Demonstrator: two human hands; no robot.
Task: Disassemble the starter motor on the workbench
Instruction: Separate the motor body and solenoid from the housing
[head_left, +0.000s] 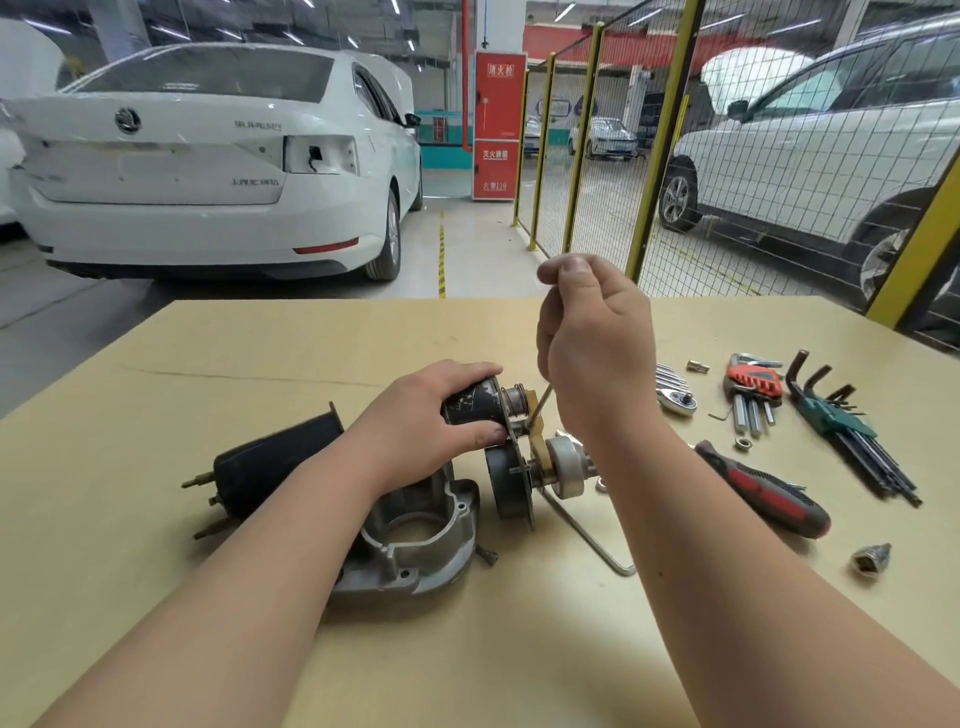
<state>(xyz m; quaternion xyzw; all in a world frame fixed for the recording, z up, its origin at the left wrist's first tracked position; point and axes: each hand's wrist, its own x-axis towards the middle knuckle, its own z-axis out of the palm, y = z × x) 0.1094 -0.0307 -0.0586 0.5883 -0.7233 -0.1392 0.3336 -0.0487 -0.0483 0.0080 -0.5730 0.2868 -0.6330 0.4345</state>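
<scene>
The left hand (431, 415) is wrapped round the solenoid (470, 408), thumb underneath, fingers over the top, holding it just off the bench (208, 364). The right hand (592, 343) is up high, fingertips pinching the top of a thin key (540, 404). The key slants down and to the left, and its tip sits at the lever (537, 441), right at the solenoid's plunger end.

That's the spot that matters. The solenoid's long axis runs left to right, its open end facing the right hand, and the key comes in steeply from above, nearly square to that axis. The joint lies between the hands, touching distance from the left one, with the right one well above it.

Below the lever sits the clutch (566, 467). The housing (415, 540) and the motor body (275, 462) lie under the left forearm. A screwdriver (763, 488) and key sets (841, 426) wait off to the right.
</scene>
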